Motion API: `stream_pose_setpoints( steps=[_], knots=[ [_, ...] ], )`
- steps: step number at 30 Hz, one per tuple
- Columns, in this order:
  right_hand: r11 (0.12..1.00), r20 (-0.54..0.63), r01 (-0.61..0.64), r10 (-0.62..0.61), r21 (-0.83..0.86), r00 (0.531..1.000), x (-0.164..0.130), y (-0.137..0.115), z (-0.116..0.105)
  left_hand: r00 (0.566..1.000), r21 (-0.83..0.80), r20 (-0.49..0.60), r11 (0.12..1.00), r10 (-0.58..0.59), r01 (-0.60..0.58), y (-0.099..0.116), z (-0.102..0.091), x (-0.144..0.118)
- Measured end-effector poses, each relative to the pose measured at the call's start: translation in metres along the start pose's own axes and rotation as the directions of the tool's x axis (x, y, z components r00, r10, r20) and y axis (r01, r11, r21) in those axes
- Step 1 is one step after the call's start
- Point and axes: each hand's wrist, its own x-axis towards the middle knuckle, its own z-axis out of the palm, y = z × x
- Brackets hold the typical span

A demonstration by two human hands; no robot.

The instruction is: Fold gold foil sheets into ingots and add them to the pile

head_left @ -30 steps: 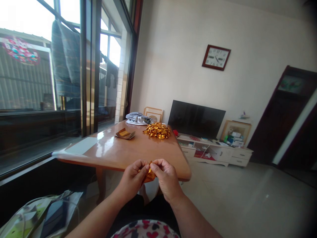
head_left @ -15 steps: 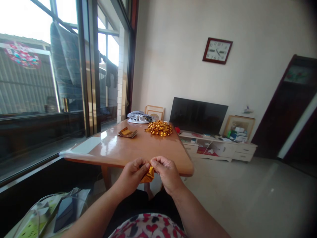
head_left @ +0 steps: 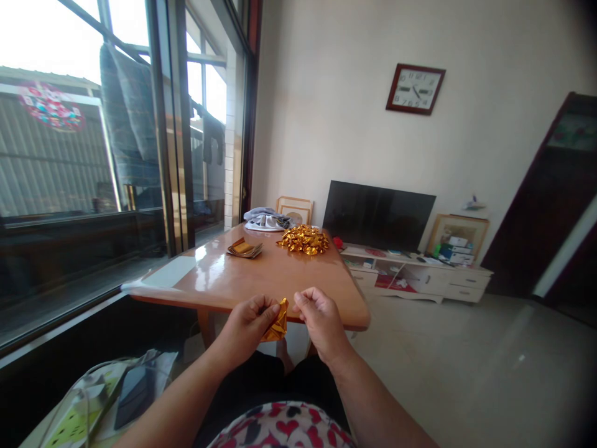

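Observation:
My left hand (head_left: 246, 322) pinches a small folded piece of gold foil paper (head_left: 278, 322) just in front of the near edge of a glossy wooden table (head_left: 261, 280). My right hand (head_left: 318, 318) hovers a little to the right of the foil, fingers curled and apart from it. On the far part of the table lies a heap of folded gold foil pieces (head_left: 303, 239), and to its left a small stack of flat gold sheets (head_left: 244, 248).
A bundle of cloth (head_left: 267, 220) rests at the table's far end. Sliding glass doors (head_left: 177, 124) run along the left. A TV (head_left: 379, 215) stands on a low white cabinet (head_left: 420, 278) at the back wall. A phone and papers (head_left: 116, 398) lie at lower left.
My right hand has let go of the foil and drawn slightly right; the left hand keeps it. The camera has tilted a little.

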Motion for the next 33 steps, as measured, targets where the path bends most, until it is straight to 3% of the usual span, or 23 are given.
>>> stream_pose_setpoints(
  steps=[15,20,23,26,33],
  knots=[
    [0.982,0.202,0.059,-0.022,-0.18,0.979,-0.003,-0.004,0.005,0.995,0.138,0.059,0.987,0.076,-0.084,-0.005,-0.014,0.001],
    [0.941,0.288,0.15,-0.059,-0.305,0.956,-0.002,-0.017,0.003,0.988,0.194,0.119,0.974,0.097,-0.119,-0.003,-0.022,0.0],
    [0.927,0.318,0.2,-0.094,-0.319,0.943,-0.001,-0.019,0.003,0.988,0.133,0.135,0.987,0.076,-0.094,-0.002,-0.023,0.0],
    [0.951,0.283,0.183,-0.109,-0.247,0.953,0.001,-0.013,0.004,0.988,-0.021,0.142,0.998,0.055,-0.053,0.001,-0.022,0.0],
    [0.988,0.063,0.098,-0.091,-0.12,0.994,0.01,0.003,-0.005,1.0,-0.259,-0.014,0.966,-0.005,0.001,0.001,-0.021,-0.001]
  ],
)
